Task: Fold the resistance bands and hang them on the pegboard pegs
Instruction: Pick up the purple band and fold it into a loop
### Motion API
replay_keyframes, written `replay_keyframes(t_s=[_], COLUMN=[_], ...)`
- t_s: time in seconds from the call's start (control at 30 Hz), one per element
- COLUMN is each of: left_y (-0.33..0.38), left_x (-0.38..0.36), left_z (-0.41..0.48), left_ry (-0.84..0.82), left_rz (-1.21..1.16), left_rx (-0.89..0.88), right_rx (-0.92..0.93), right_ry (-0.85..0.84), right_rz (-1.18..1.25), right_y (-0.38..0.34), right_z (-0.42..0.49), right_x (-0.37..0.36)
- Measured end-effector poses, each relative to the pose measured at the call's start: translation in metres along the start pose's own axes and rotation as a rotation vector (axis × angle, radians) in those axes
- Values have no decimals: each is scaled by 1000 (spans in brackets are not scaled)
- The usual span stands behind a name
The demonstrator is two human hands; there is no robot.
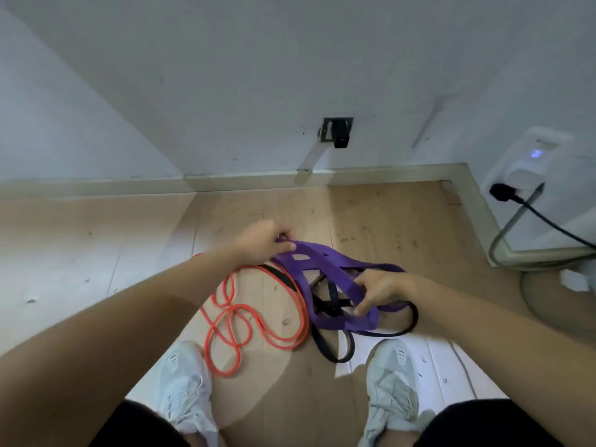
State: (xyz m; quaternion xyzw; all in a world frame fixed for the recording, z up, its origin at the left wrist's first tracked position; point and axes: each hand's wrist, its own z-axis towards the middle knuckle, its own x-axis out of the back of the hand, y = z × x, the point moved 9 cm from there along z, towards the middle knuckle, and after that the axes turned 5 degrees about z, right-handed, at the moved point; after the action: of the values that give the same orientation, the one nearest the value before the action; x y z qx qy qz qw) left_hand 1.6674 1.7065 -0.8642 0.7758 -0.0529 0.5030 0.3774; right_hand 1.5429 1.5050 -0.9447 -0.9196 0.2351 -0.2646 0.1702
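While three resistance bands lie tangled on the wooden floor [387,221] ahead of two white shoes [187,382], the left hand [263,241] grips the far end of the one purple band [325,269] and the right hand [377,290] pinches its near loop. One orange band [239,306] and one black band [325,348] lie beside and beneath it.

White walls [290,59] meet a pale wooden floor [371,214] along a beige baseboard [225,182]; a white appliance [529,169] (small blue light glowing) stands at right, black cable [548,221] attached.
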Motion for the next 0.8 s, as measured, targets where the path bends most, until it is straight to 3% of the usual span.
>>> replay_keyframes(t_s=[0.23,0.33,0.53,0.6,0.67,0.8], left_y=[48,77,122,134,136,99], left_x=[185,238,327,349,361,346], left_z=[-33,-58,-128,-148,-155,-143], left_ry=[391,586,1154,1291,1300,1112], left_rz=[-38,-62,-200,-209,-211,-308], left_rx=[9,-9,-115,-133,-123,-11], right_rx=[48,128,304,367,394,319], right_ry=[96,64,94,176,295,496], right_rz=[104,167,212,193,275,294], right_y=[-24,-51,-107,-124,-130,-113], right_z=[-37,-49,-67,-73,-82,-110], right_x=[28,24,17,24,39,88])
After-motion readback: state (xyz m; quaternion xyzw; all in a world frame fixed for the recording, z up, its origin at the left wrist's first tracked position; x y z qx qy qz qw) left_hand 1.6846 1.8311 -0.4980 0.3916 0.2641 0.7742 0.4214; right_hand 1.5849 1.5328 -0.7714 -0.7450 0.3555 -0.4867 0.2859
